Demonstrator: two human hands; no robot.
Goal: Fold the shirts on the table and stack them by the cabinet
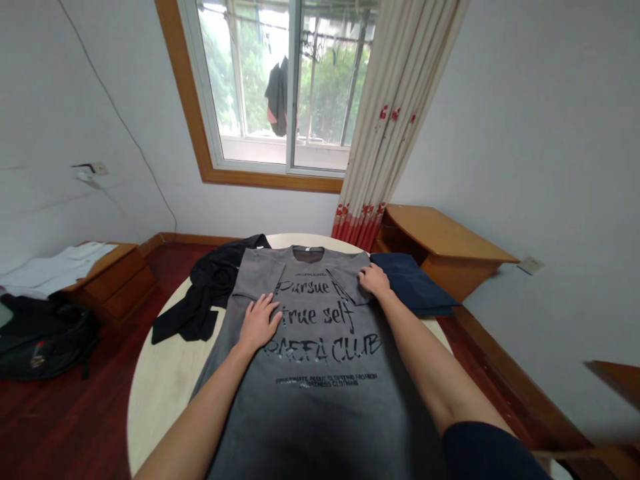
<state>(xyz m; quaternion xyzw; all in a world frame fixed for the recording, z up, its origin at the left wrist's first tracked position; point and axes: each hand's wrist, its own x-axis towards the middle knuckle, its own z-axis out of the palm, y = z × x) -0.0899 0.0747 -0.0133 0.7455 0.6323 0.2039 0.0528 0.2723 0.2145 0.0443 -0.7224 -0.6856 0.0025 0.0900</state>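
A grey T-shirt (320,373) with black lettering lies face up on a round pale table (160,387), both sleeves folded inward. My left hand (259,322) rests flat on the shirt's left side, fingers spread, holding nothing. My right hand (374,279) lies on the folded right sleeve near the collar, fingers bent slightly and pressing the cloth.
A crumpled black garment (210,293) lies on the table to the left of the shirt. A folded dark blue garment (413,281) sits at the right. Wooden cabinets (440,240) stand by the right wall, a low drawer unit (113,277) and a black bag (43,340) at left.
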